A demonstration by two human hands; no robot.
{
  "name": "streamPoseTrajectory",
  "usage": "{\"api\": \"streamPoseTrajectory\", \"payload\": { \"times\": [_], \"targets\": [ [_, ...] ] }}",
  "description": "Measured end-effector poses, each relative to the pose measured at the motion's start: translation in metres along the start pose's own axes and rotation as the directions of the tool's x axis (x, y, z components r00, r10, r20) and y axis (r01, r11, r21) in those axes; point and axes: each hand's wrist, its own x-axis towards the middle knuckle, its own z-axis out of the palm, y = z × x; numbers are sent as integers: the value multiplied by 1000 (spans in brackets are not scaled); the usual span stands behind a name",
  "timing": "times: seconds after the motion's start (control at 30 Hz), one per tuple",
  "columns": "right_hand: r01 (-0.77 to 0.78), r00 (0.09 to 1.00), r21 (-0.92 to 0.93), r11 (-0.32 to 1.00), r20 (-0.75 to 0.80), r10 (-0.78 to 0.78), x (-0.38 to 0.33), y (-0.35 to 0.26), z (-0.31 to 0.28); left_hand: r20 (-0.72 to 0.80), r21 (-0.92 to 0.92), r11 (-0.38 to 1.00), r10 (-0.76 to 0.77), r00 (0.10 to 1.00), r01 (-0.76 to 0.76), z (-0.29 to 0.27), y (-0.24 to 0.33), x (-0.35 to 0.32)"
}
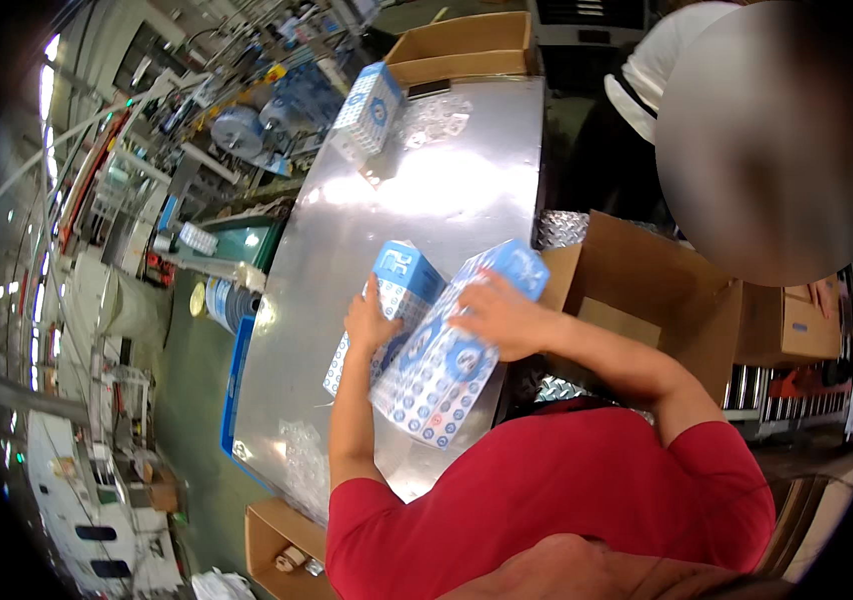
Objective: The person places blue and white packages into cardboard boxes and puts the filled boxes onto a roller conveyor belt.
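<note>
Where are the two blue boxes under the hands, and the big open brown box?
Left blue box (402,275), head view: its top end.
Right blue box (437,375), head view: its patterned side.
Open brown box (637,265), head view: its inner wall.

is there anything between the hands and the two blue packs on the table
Nothing visible. The left hand lies on the left pack and the right hand lies on the right pack, both on the steel table.
</note>
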Motion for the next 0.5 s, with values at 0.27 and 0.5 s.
{"api": "streamPoseTrajectory", "payload": {
  "times": [0.27, 0.5],
  "targets": [
    [44, 228, 984, 173, -178, 957, -308, -19, -157, -497, 18, 556, 726, 475, -831, -23, 102, 17],
    [411, -290, 804, 429, -331, 898, -339, -80, -121, -369, -625, 128, 820, 437, -770, 32, 246, 12]
  ]
}}
